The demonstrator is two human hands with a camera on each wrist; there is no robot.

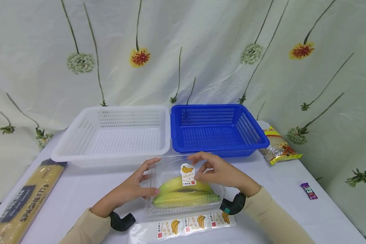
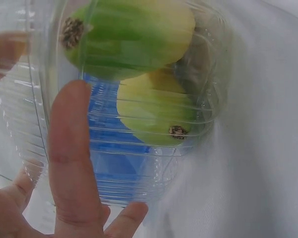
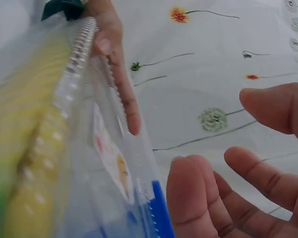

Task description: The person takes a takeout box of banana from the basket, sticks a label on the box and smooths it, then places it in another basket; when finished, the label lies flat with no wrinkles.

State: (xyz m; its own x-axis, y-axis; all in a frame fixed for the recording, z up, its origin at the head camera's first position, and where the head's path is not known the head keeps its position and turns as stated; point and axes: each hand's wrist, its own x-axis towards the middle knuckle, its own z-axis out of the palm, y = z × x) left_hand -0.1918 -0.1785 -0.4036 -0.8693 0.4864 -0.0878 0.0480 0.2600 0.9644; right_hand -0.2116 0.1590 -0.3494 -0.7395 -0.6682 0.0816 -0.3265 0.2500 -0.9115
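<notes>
A clear plastic clamshell box holds yellow-green bananas. On its lid is a white banana label sticker. My left hand holds the box's left side, thumb low at the front and fingers toward the back edge. In the left wrist view its fingers lie along the ridged side wall, past the banana tips. My right hand hovers by the sticker, and in the right wrist view its thumb and fingers are apart with nothing between them. In front lies a strip of banana stickers.
Behind the box stand a white basket and a blue basket. A spaghetti pack lies at the left. To the right are a yellow-edged food bag and a small purple packet.
</notes>
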